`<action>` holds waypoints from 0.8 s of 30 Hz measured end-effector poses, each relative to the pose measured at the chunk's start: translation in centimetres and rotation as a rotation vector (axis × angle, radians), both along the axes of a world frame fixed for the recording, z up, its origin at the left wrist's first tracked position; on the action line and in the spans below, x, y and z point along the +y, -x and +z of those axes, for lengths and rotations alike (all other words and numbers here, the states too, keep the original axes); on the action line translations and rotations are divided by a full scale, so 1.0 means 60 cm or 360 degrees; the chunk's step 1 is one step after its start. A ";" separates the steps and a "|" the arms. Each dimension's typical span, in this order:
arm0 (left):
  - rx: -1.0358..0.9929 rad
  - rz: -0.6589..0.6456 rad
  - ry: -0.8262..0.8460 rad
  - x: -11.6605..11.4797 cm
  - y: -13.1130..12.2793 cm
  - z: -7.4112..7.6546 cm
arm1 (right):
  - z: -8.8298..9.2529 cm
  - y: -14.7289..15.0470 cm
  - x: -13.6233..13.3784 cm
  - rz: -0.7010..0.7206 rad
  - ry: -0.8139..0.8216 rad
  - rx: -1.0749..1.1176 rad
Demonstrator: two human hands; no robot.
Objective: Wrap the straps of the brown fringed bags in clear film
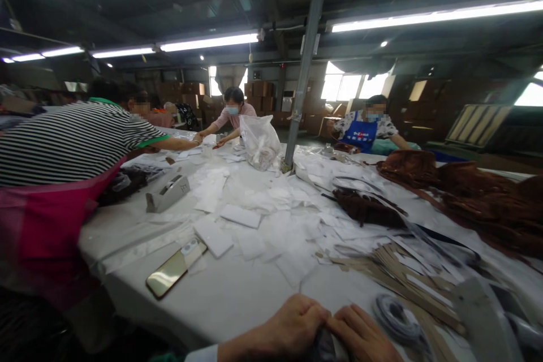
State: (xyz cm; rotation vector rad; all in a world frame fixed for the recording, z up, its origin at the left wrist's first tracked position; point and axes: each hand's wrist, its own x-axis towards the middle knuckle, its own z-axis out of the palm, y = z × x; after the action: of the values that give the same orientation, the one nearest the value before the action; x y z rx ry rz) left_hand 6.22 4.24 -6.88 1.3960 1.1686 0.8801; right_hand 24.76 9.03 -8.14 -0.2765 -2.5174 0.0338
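Note:
My left hand [284, 322] reaches in from the bottom edge with its fingers curled closed. Beside it, my right hand [360, 334] is closed too, the fingertips of both nearly meeting. Between them shows part of a dark, greyish item [324, 346], cut off by the frame and too blurred to name. Right of my right hand lies a roll of clear tape [395, 319]. A grey tape dispenser [483, 317] stands further right. Flat brown card strips [407, 277] are heaped behind the roll.
The white-covered table [139, 300] bears scattered white papers [263, 243], a gold phone [176, 268], another tape dispenser [168, 193], a clear plastic bag [261, 144] and brown fabric pieces [479, 198]. A metal post [303, 68] rises beyond. Three co-workers lean over the table, one in stripes [72, 141] close by at left.

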 end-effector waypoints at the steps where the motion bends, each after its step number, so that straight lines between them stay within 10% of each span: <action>1: -0.0089 -0.0069 0.0026 -0.006 0.002 0.009 | 0.009 -0.001 -0.010 -0.0049 0.0128 -0.0058; 6: -0.0351 -0.0221 0.0199 -0.034 0.006 0.044 | 0.046 0.006 -0.048 -0.0249 0.0202 -0.0144; 12: -0.0401 -0.0129 0.0077 -0.042 0.000 0.029 | 0.042 0.015 -0.062 -0.0331 -0.0008 -0.0017; 19: -0.0068 -0.0180 -0.0097 -0.042 0.009 0.037 | 0.066 -0.002 -0.067 -0.0389 0.1011 0.0066; 24: 0.0193 -0.0226 -0.0244 -0.046 0.008 0.043 | 0.073 0.005 -0.054 -0.0431 0.1127 0.0088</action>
State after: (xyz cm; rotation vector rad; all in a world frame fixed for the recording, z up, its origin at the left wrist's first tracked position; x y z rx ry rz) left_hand 5.72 1.47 -4.31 1.6557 1.0950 0.8066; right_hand 24.44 5.77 -3.75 -0.8768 -2.3027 0.8157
